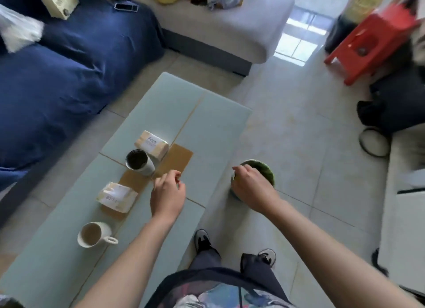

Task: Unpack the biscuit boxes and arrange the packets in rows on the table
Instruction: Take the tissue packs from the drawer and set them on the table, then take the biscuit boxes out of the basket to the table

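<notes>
Head camera looks steeply down over the table [207, 123] from standing height.

Both bare forearms reach forward from the bottom of the view, the person standing, two feet planted below. The left hand [167, 194] hangs out ahead with its back turned up to the camera, wrist a little bent, fingers curled loosely under and thumb tucked toward the fingertips; whether anything sits in that pinch is hard to tell from here. The right hand [249, 184] is out to the side and lower, knuckles up, fingers folded down and gripping something beneath the palm. The arms are well apart.
</notes>
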A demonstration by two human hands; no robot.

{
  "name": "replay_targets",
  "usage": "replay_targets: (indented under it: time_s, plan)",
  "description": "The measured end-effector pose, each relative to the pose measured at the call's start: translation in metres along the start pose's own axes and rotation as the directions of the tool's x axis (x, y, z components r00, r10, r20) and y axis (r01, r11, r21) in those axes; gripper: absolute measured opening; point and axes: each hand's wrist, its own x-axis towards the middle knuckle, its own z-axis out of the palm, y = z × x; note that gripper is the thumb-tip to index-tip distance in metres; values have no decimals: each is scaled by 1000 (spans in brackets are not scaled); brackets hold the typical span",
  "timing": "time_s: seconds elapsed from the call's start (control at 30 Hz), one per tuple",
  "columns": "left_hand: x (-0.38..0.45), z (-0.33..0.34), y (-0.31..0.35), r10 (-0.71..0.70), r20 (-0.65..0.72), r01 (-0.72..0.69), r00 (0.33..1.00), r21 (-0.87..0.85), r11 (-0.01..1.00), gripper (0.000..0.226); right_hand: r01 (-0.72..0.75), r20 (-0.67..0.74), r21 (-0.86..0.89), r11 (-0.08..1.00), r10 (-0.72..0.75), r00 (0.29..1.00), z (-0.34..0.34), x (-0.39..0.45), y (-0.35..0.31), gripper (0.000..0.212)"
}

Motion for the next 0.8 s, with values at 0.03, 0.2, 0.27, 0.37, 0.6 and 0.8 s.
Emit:
replay_targets:
  time_s: [0.03,0.2,0.27,0.37,0.6,0.8]
  plan:
    - [-6,6,15,63,27,-64,998,29,998,27,-36,-24,15,999,36,999,-2,-15,12,44]
    - [-37,44,85,300,170,-320,938,103,942,28,-211,-101,129,969,224,969,-8,-92,78,42]
    - [-53,62,112,355,232,-385,906,101,917,28,-294,-103,229,928,324,941,-8,-124,105,44]
    - [-82,91,152,435,292,-475,852,81,876,28,-397,-94,342,852,451,887,-5,-176,147,45]
    - [-166,166,241,536,444,-577,718,-52,815,21,-572,-68,475,669,676,734,3,-287,238,45]
    - [-236,231,303,647,525,-709,553,-112,697,21,-658,-65,515,550,790,609,6,-368,302,44]
